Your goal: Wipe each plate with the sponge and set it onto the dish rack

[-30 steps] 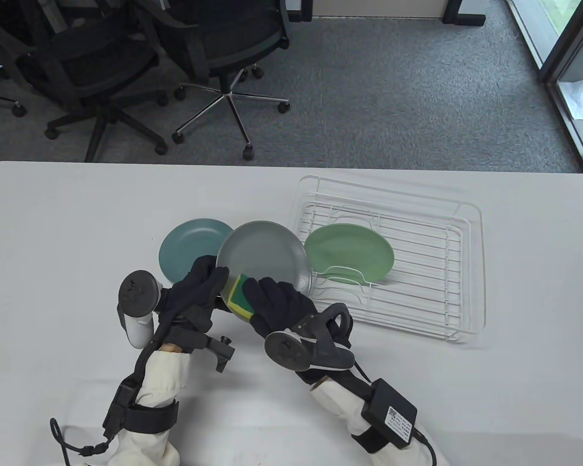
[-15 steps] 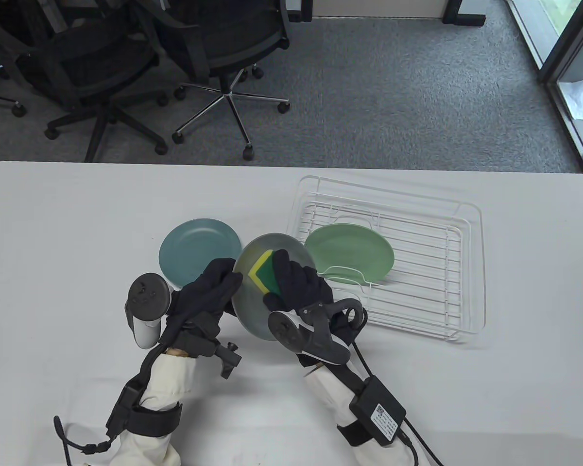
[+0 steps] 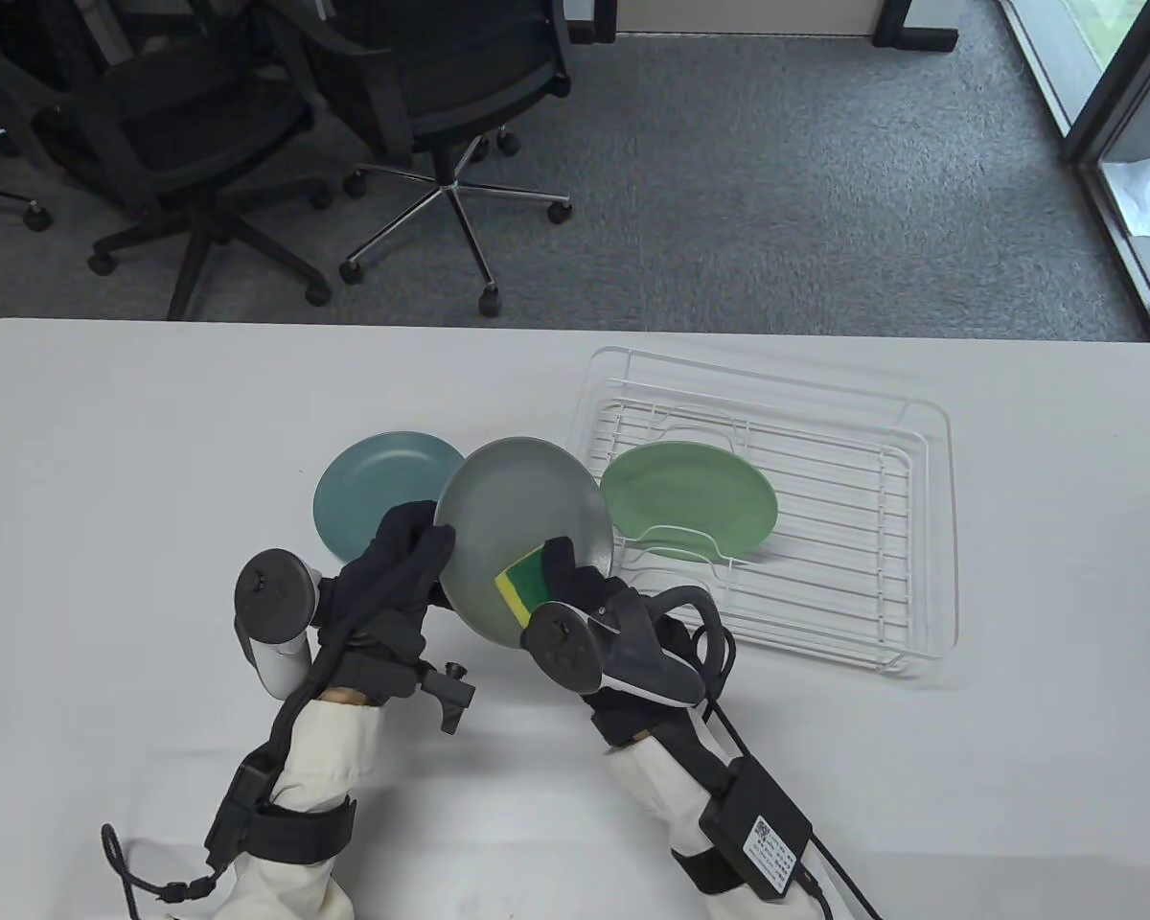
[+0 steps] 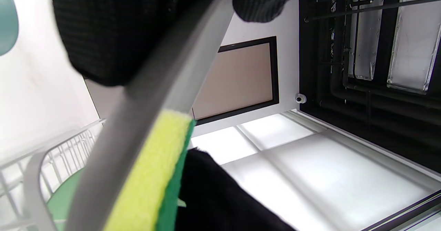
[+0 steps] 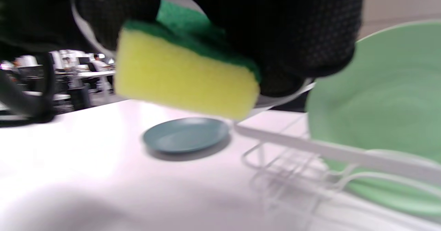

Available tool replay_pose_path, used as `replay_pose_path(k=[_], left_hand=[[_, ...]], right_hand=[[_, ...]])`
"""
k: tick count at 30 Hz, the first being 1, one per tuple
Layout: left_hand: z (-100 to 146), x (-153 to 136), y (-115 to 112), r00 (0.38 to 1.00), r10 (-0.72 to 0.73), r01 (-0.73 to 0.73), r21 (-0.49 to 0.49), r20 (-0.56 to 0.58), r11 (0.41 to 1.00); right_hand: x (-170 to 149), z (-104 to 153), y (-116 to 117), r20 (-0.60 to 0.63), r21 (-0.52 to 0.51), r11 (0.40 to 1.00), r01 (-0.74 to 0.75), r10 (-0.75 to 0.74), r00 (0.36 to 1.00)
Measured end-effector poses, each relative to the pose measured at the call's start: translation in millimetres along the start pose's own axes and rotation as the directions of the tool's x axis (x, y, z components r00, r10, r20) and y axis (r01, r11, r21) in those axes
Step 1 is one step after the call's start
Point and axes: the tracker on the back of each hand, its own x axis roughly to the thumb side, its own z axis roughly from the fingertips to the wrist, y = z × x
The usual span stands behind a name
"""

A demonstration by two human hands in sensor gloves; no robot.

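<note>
One green plate point(image 3: 688, 498) already sits in the dish rack point(image 3: 920, 537). The left hand point(image 3: 398, 565) grips the tilted grey plate point(image 3: 522, 522) by its edge above the worktop point(image 3: 105, 460), and the right hand point(image 3: 585, 589) pinches the sponge point(image 3: 522, 583) against its face. That plate is partway wiped, I think, and the blue plate point(image 3: 374, 484) lying flat on the worktop is left to do.

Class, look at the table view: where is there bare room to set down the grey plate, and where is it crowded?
Bare wire in the dish rack, right of the light green plate. Bare table left of the teal plate. Crowded: the middle, where both hands hold the grey plate and sponge.
</note>
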Motion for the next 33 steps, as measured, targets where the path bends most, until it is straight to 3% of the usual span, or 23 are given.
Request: replay_pose_path(k=[3,9,13,18,27,30,33], left_hand=[[-0.7,-2.3,-1.9,1.0,-0.001,0.001,-0.001,-0.001,1.0],[-1.5,-2.6,-11.1,0.999,0.035,-0.034,-0.065,0.015,0.997],[-1.2,-0.5,-20.9,0.999,0.039,-0.036,-0.128,0.024,0.991],[-2.1,0.0,-22.8,0.999,0.025,-0.019,-0.161,0.039,0.987],[-4.3,-1.4,-25.6,0.996,0.038,-0.016,-0.256,0.079,0.966],[-4.0,-0.8,-30.0,0.995,0.042,-0.019,-0.257,0.086,0.966],[-3.8,-0.7,-31.9,0.995,0.049,-0.026,-0.244,0.089,0.969]], right_hand=[[9.3,2.3,-3.6,0.07,-0.002,0.999,0.048,-0.047,0.996],[13.0,5.3,-7.2,0.09,-0.142,0.989,0.05,-0.037,0.995],[9.6,7.8,-8.4,0.045,-0.285,0.958,-0.03,0.045,0.998],[6.5,6.8,-4.2,-0.015,-0.366,0.923,-0.118,0.12,0.993],[-8.0,2.2,3.5,-0.151,-0.406,0.894,-0.191,0.141,0.979],[-21.7,3.8,1.3,-0.189,-0.41,0.902,-0.134,0.06,0.98],[-32.8,3.4,1.8,-0.246,-0.387,0.906,-0.171,0.077,0.966]])
